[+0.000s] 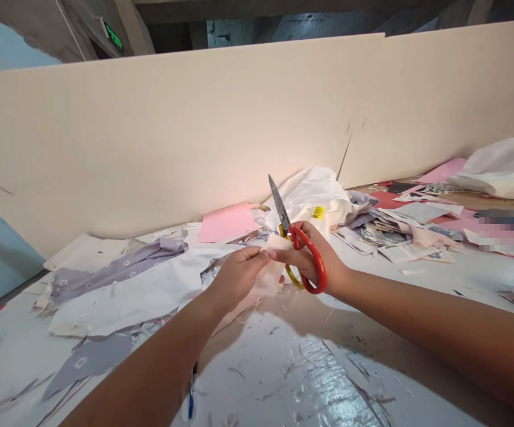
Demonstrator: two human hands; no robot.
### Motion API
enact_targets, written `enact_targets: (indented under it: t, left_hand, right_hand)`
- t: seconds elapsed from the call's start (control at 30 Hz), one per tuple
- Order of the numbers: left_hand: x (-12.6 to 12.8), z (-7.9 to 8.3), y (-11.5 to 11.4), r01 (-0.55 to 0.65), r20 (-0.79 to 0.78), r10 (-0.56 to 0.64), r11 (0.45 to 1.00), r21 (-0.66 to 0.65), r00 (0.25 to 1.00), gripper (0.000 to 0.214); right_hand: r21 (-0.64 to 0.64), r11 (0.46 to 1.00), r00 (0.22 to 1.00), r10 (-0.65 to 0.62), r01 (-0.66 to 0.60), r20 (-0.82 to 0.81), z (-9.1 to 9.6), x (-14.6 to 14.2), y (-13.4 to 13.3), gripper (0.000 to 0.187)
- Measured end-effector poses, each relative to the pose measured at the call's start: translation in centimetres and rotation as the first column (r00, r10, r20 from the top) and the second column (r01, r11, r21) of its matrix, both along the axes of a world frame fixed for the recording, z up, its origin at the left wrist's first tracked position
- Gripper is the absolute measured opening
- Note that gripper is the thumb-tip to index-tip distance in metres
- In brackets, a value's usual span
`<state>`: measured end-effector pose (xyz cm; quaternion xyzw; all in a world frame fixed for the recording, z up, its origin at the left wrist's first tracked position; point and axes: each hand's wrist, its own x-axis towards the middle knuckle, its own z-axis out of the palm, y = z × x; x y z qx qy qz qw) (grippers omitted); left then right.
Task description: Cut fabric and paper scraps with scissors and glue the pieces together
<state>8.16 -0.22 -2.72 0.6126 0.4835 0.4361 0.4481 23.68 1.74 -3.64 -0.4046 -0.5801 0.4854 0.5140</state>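
Left hand (234,274) pinching, right hand (330,262) curled

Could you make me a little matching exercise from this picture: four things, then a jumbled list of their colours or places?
1. Scissors
2. Flower-print fabric
3. Sheet just beyond the left hand
4. Yellow label

A. Pink
B. On crumpled white material
C. Lavender
D. In the right hand

Pairs: 1-D, 2-C, 3-A, 4-B
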Motion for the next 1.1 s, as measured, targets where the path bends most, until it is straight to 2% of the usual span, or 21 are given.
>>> enact_targets:
  t: [0.1,0.2,0.27,0.43,0.53,0.67,0.77,0.9,1.0,1.1]
  left_hand:
    - [-0.5,0.8,0.1,0.083,-0.044,-0.083,0.997,-0.009,0.996,0.027]
    - [-1.3,1.6,0.3,0.156,0.014,-0.155,0.986,-0.057,0.988,0.029]
    - [-2.0,2.1,0.5,0.136,0.064,-0.132,0.989,-0.06,0.989,0.029]
    - [-2.7,2.9,0.7,0.073,0.198,-0.054,0.993,-0.092,0.979,0.026]
    - [-2.0,2.4,0.5,0.08,0.163,-0.062,0.991,-0.11,0.985,0.023]
    - [-1.0,1.3,0.1,0.068,0.064,-0.061,0.99,-0.125,0.996,0.021]
    - [-1.0,1.1,0.0,0.085,0.054,-0.078,0.987,-0.139,0.996,0.021]
    - [-1.8,2.0,0.3,0.161,0.143,-0.137,0.973,-0.166,0.98,0.02]
    - [-2.8,3.0,0.7,0.116,0.185,-0.083,0.977,-0.176,0.979,0.021]
    - [-3.9,3.8,1.0,0.083,0.189,-0.051,0.983,-0.162,0.981,0.023]
  right_hand:
    - [0.001,1.0,1.0,0.031,-0.031,0.0,0.7,0.1,-0.2,0.042]
    - [0.035,0.992,0.992,0.119,-0.117,-0.04,1.2,0.3,-0.1,0.04]
    - [0.033,0.986,0.983,0.163,-0.161,-0.087,1.3,0.5,0.2,0.04]
    - [0.012,0.988,0.979,0.154,-0.154,-0.133,1.3,0.6,0.7,0.034]
    - [0.058,0.981,0.979,0.189,-0.185,-0.071,1.1,0.5,0.5,0.031]
    - [0.097,0.995,0.998,0.024,-0.029,0.05,0.8,0.4,0.0,0.038]
    - [0.091,0.996,0.999,0.022,-0.025,0.032,0.9,0.4,-0.3,0.038]
    - [0.086,0.994,0.989,0.085,-0.075,-0.122,1.8,0.8,-0.1,0.044]
    - [0.182,0.973,0.987,0.152,-0.141,-0.049,2.1,1.3,0.1,0.053]
    - [0.246,0.957,0.988,0.143,-0.153,0.057,2.1,1.9,0.5,0.058]
